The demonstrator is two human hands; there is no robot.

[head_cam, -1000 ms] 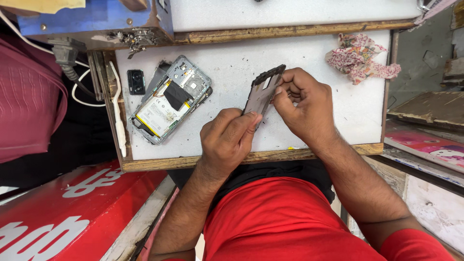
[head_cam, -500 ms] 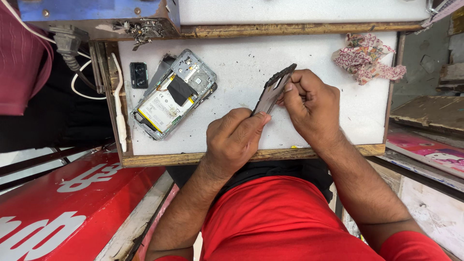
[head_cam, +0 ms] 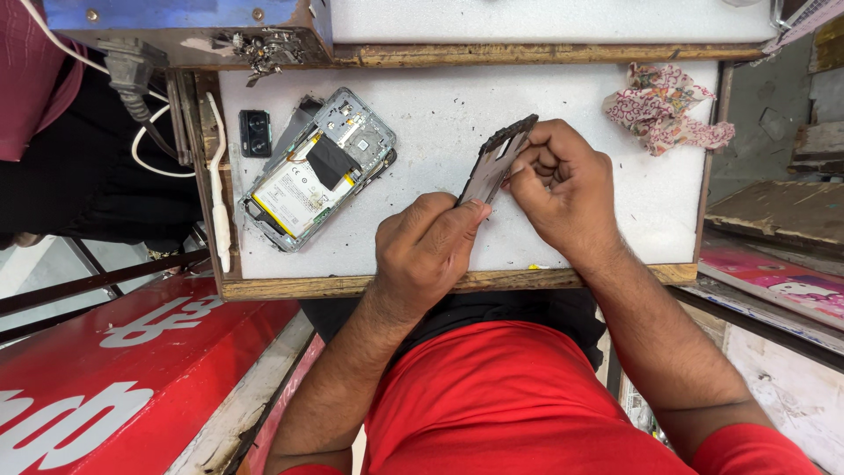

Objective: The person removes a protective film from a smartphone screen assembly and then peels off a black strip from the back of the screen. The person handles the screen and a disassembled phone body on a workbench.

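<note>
We pinch the dark phone frame [head_cam: 498,169] between left hand [head_cam: 428,249] and right hand [head_cam: 565,189] above the board's [head_cam: 563,105] near edge; our fingers hide its lower end.

My left hand [head_cam: 426,251] covers the lower end of the dark phone frame [head_cam: 495,163]; my right hand [head_cam: 563,189] hides its far side, and I cannot tell what those fingertips press. The white board [head_cam: 457,97] loses its top right corner behind a ledge. The opened phone [head_cam: 316,167] has parts too small to identify.
</note>
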